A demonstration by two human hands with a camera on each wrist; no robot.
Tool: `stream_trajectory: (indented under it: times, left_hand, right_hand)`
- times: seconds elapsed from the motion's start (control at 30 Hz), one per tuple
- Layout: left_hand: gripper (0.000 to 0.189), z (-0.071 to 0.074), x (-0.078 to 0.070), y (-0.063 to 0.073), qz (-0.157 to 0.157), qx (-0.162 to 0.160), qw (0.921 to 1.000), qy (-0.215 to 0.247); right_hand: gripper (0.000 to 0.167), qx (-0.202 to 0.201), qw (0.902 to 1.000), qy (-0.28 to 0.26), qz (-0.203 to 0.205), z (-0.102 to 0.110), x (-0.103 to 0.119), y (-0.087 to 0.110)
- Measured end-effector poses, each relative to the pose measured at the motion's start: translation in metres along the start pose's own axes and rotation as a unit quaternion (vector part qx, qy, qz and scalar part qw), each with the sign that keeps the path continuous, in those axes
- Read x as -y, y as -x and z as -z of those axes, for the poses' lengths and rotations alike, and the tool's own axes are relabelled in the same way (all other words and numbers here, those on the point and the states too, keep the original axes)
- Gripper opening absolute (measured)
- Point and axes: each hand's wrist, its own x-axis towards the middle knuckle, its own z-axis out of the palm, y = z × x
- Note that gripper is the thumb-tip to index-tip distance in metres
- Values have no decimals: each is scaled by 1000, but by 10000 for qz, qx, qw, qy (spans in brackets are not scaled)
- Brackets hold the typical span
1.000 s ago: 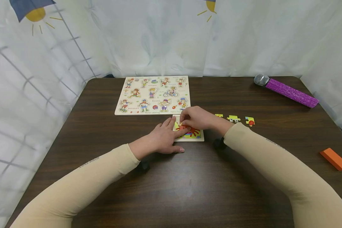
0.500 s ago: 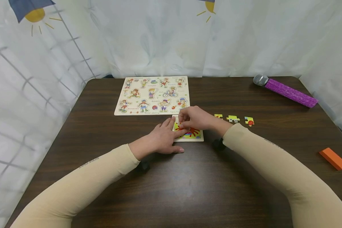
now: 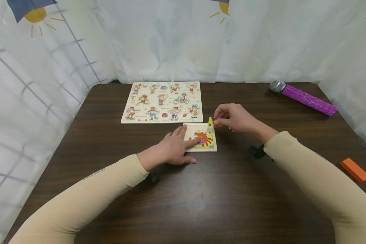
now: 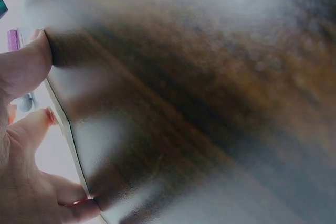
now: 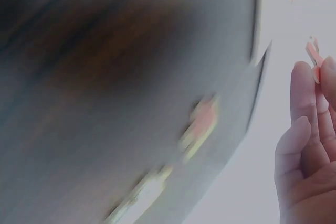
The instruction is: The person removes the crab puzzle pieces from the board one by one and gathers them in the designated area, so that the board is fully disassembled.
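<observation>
My left hand (image 3: pixel 175 147) lies with fingers spread over the left part of a small wooden jigsaw tray (image 3: pixel 216 150), its fingertips on the tray. In the left wrist view those fingers (image 4: pixel 31 129) reach the tray's edge. A red and yellow picture (image 3: pixel 205 137) fills the tray's lower right, while its upper part shows bare wood. Just right of the tray's top corner, my right hand (image 3: pixel 239 118) pinches a yellow and red jigsaw piece (image 3: pixel 211 122) between thumb and fingertips. Below that hand, loose pieces (image 5: pixel 202 121) lie on the table, partly hidden in the head view.
A large wooden puzzle board (image 3: pixel 167 101) with sports figures lies behind the tray at left. At the back right is a toy microphone (image 3: pixel 308 99) with a purple handle. An orange block (image 3: pixel 354 169) rests near the right table edge. Curtains hang behind.
My right hand has lifted a piece from the tray's upper left and carried it right, over the loose pieces. That part of the tray now shows bare wood. My left hand has stayed put.
</observation>
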Motion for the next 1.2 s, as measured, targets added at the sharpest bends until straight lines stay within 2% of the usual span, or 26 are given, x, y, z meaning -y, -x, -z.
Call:
stream_trajectory:
  times: [0.1, 0.23, 0.43, 0.67, 1.2]
  left_hand:
    - [81, 0, 0, 1, 2, -4, 10000, 12]
    - [81, 1, 0, 1, -14, -8, 10000, 19]
    - [81, 1, 1, 1, -3, 16, 10000, -31]
    - [81, 2, -1, 2, 20, 45, 10000, -4]
    - [81, 1, -2, 1, 33, 39, 10000, -2]
  right_hand:
    - [12, -112, 9995, 214, -196, 13, -15, 14]
    - [11, -72, 9980, 407, -477, 24, -29, 33]
    - [8, 150, 9963, 656, -536, 23, -41, 50]
    - [6, 168, 9957, 845, -334, 14, -44, 51]
    - [6, 272, 9925, 1159, -286, 10, -43, 52]
